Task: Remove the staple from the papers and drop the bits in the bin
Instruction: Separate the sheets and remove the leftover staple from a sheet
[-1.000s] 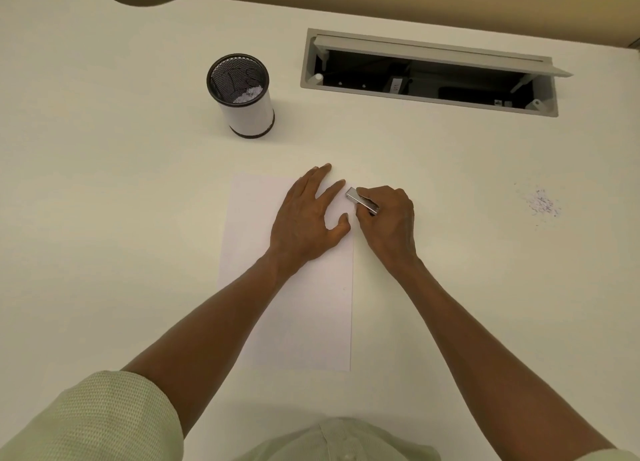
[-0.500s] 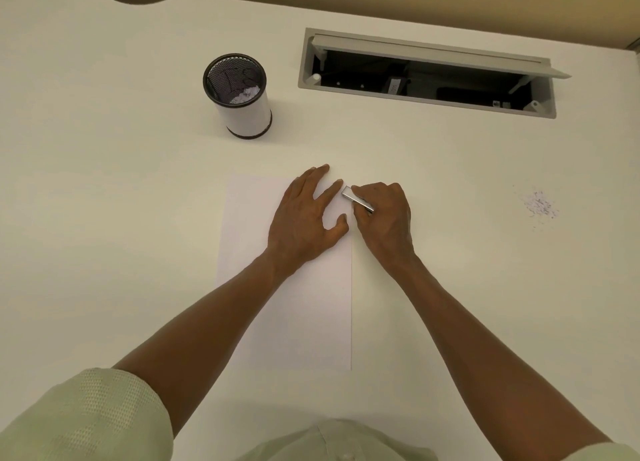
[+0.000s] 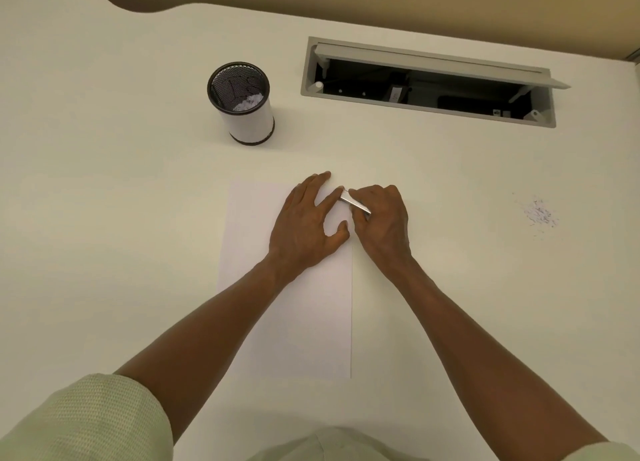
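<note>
— Why is my left hand [image 3: 304, 225] spread flat like that?

— It's open, palm down on the papers [image 3: 287, 287], fingers fanned toward the top right corner. I read that as pinning the sheets so they don't lift or slide while the tool works.

— And the right?

— My right hand [image 3: 382, 223] is closed around a small metal staple remover [image 3: 353, 204], its tip angled down at that same corner, just beside my left fingertips. The staple itself I can't make out: too small, and the tool covers the spot.

— So the staple isn't out yet?

— I'd judge it's still being pried; nothing loose shows on the desk [image 3: 104, 218] near the corner.

— Where do the bits go?

— The mesh bin [image 3: 246, 107] stands upright beyond the papers, up and to the left, well apart from both hands. The path to it is bare desk.

— Anything to mind?

— The open cable hatch [image 3: 429, 82] lies further back on the right, and a scatter of specks [image 3: 540, 216] sits far right. Neither is in the way.
</note>
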